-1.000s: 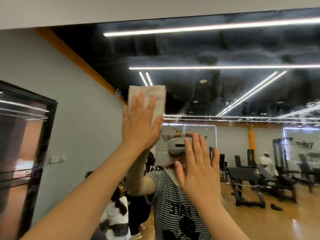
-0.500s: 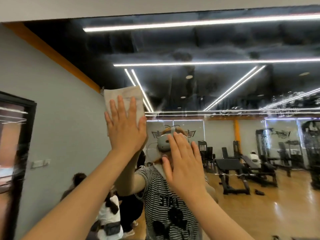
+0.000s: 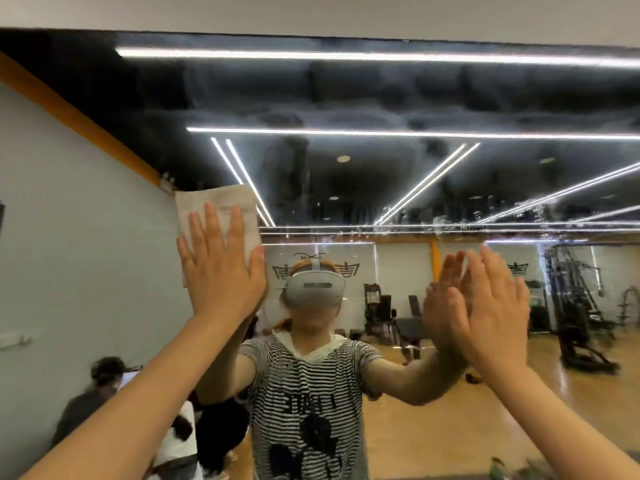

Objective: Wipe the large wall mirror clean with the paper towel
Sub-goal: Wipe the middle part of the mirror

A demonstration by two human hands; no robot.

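The large wall mirror [image 3: 381, 174] fills almost the whole view and reflects a gym hall. My left hand [image 3: 220, 271] lies flat with straight fingers, pressing a folded beige paper towel [image 3: 211, 206] against the glass left of centre. The towel's top sticks out above my fingertips. My right hand [image 3: 491, 303] is flat and open against the mirror at the right, meeting its own reflection. Cloudy smears show on the upper glass, and wet streaks and droplets run along the right side at about the towel's height.
The mirror's top edge [image 3: 346, 35] meets a pale wall just above. In the reflection are a person in a striped shirt with a headset [image 3: 313, 292], seated people at lower left and gym machines [image 3: 575, 299] at right.
My left hand and the towel have slid left and down across the glass. My right hand has moved well to the right, away from the middle.
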